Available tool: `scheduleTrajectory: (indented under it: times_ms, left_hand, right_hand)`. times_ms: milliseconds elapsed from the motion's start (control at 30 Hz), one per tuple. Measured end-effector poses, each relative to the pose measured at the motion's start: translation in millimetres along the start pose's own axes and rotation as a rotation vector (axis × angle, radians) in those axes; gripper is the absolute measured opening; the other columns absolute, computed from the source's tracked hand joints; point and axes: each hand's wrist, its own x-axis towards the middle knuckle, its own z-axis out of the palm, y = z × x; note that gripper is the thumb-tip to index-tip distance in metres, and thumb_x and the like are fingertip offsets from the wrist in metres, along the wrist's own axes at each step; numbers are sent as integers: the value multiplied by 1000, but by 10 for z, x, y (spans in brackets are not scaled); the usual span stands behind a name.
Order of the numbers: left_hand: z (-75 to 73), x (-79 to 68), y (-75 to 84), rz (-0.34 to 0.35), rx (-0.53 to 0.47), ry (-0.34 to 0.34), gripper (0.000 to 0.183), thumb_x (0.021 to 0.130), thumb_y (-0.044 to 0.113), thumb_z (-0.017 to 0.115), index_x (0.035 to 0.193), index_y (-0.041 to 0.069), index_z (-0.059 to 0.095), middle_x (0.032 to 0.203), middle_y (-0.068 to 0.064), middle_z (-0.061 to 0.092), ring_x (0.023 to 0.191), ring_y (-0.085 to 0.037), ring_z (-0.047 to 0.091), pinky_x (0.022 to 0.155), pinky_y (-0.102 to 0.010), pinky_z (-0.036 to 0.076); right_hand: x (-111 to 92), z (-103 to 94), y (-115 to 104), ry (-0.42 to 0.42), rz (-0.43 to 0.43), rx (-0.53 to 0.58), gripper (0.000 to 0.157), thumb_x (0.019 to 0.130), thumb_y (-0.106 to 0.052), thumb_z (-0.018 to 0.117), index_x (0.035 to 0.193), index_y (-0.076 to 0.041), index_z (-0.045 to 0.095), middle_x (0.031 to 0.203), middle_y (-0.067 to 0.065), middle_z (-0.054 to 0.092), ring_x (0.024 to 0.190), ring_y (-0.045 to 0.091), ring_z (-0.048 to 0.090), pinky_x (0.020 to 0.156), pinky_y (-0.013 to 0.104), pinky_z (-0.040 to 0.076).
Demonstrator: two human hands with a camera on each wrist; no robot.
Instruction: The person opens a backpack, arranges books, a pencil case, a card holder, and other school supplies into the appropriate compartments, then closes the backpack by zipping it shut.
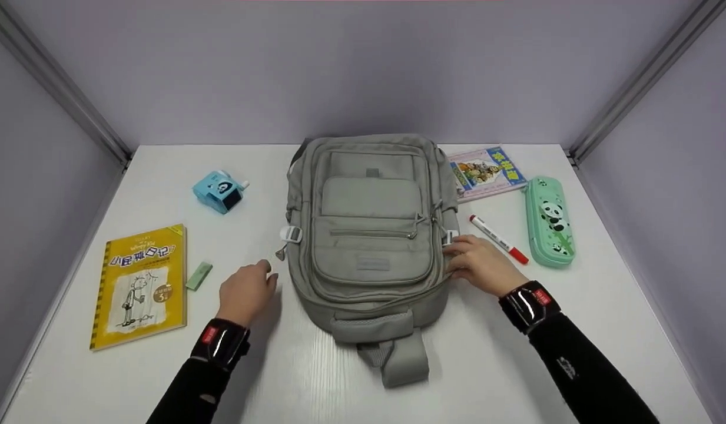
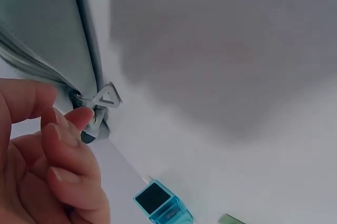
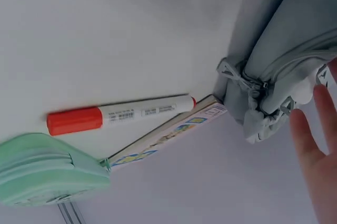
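A grey backpack [image 1: 368, 197] lies flat, front pockets up, in the middle of the white table, its top handle [image 1: 374, 327] toward the near edge. Beside its left side hovers my left hand [image 1: 245, 294], fingers loosely bent around nothing. In the left wrist view this hand [image 2: 58, 166] is close to a strap buckle [image 2: 108, 95]. My right hand [image 1: 483, 265] has its fingertips right at the bag's right side, by the zipper edge and a white buckle [image 1: 450, 236]. The right wrist view shows its fingers [image 3: 305, 137] fairly straight and spread against the bag.
On the left are a yellow book [image 1: 140, 285], a green eraser [image 1: 199, 275] and a blue pencil sharpener [image 1: 217, 191]. To the right lie a red-capped marker [image 1: 497, 238], a green panda pencil case [image 1: 550, 221] and a colourful booklet [image 1: 486, 172], partly under the backpack. Grey panels enclose the table.
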Motion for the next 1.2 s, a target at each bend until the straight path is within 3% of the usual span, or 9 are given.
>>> scheduleTrajectory:
  times_ms: [233,333,433,533,667,800,933,1067,1200]
  left_hand:
    - [-43,-251,-188,-27,-33,3,20,93,18,63,103,2,68,89,-22,73,74,-34,69,58,-49,52]
    - [-42,-326,-247,-41,-41,-13,19,93,18,64,101,2,69,89,-21,74,73,-31,68,58,-46,52]
    - [-44,-383,-283,-55,-51,-29,19,93,18,63,101,2,69,88,-19,74,70,-26,65,57,-43,52]
    - [-64,-426,-308,-69,-59,-22,19,93,18,63,101,2,69,83,-15,72,65,-21,61,55,-38,49]
    - [-120,-467,-351,-99,-78,-8,20,95,19,61,102,2,69,70,-7,65,60,-18,54,52,-31,41]
    - [-191,-515,-433,-139,-107,-6,22,96,20,59,104,2,69,65,-4,59,57,-17,50,51,-28,36]
    - [-246,-552,-564,-186,-140,15,24,96,20,58,105,1,69,64,-4,58,56,-17,49,50,-29,34]
    - [-296,-567,-757,-297,-160,47,29,98,22,54,110,-3,65,73,-13,63,60,-23,54,50,-32,39]
    - [-353,-579,-1038,-558,-104,50,52,100,30,49,121,-17,51,111,-40,52,94,-48,54,72,-51,50]
  right_hand:
    - [168,-227,66,-135,67,288,10,84,-10,73,91,-8,79,117,18,73,131,47,53,116,71,16]
    - [204,-277,97,-162,120,402,11,86,-7,71,93,-5,78,117,20,72,131,45,53,116,63,28]
    - [240,-309,97,-135,162,416,12,89,-6,69,96,-3,78,110,18,75,119,40,65,99,53,51]
    - [295,-306,56,-58,168,338,12,91,-9,67,96,-5,77,97,12,77,93,30,73,82,45,57]
    - [406,-257,-2,150,199,235,9,92,-10,66,92,-6,74,85,10,76,71,23,67,67,37,52]
    - [568,-249,12,364,362,268,11,95,-9,63,92,-2,70,76,14,70,61,18,55,59,28,42]
    - [754,-316,109,464,566,363,16,99,-11,58,98,0,69,78,17,66,59,11,47,58,23,36]
    - [888,-421,217,485,720,453,19,101,-13,55,99,1,68,84,14,63,59,4,44,57,20,35]
    - [953,-489,273,457,785,521,21,102,-14,53,100,3,66,95,14,63,64,3,44,60,18,36]
